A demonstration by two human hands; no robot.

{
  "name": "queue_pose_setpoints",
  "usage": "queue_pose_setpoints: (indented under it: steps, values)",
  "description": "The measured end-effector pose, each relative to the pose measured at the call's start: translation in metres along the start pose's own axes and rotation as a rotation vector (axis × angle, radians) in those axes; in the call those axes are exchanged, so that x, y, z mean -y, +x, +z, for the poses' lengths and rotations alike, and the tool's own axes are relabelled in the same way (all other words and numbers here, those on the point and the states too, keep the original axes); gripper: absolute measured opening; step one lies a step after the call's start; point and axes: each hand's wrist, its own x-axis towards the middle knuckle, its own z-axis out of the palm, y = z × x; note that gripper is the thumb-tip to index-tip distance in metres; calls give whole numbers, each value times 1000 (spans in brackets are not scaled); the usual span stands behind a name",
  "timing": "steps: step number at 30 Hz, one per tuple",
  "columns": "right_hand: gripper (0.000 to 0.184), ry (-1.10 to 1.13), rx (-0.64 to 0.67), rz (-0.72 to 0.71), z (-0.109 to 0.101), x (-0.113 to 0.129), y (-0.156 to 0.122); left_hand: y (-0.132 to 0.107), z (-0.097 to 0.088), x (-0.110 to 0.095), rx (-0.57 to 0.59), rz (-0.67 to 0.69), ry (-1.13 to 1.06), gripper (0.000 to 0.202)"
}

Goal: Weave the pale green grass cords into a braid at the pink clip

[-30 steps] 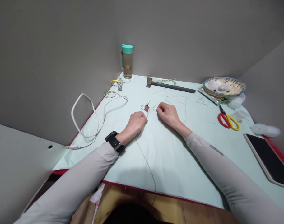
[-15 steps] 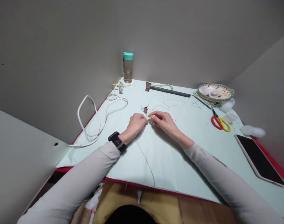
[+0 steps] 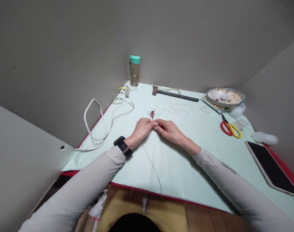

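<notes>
Table edge: a thin cord point(image 3: 151, 161) runs from the near red edge of the cloth point(image 3: 175, 170) up toward the hands.
Left hand point(image 3: 142, 128): rests on the cloth with a dark watch point(image 3: 123, 147) on its wrist; its fingers are curled and pressed together, pinching the cord at the tips.
Right hand point(image 3: 169, 130): lies just beside the left, fingertips touching it; thumb and forefinger are pinched on the same cord.
Clip point(image 3: 151, 113): a small dark red binder clip sits on the cloth just beyond the fingertips, and the cord loops on past it.
Left side: a white cable point(image 3: 98, 122) curls over the cloth edge.
Right side: a tablet point(image 3: 270, 167) lies flat; farther off are scissors point(image 3: 230, 128) with red and yellow handles.
Far edge: a hammer point(image 3: 174, 94) lies flat, a patterned bowl point(image 3: 225, 96) to its right.
Far corner: a bottle point(image 3: 134, 71) with a teal cap stands upright by the wall.
</notes>
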Motion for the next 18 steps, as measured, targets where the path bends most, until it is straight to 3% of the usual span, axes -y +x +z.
queue_pose_setpoints:
  steps: [18]
  values:
    - [28, -149, 235, -70, -28, 6, 13, 4, 0, 3, -20, -39, -33, 14]
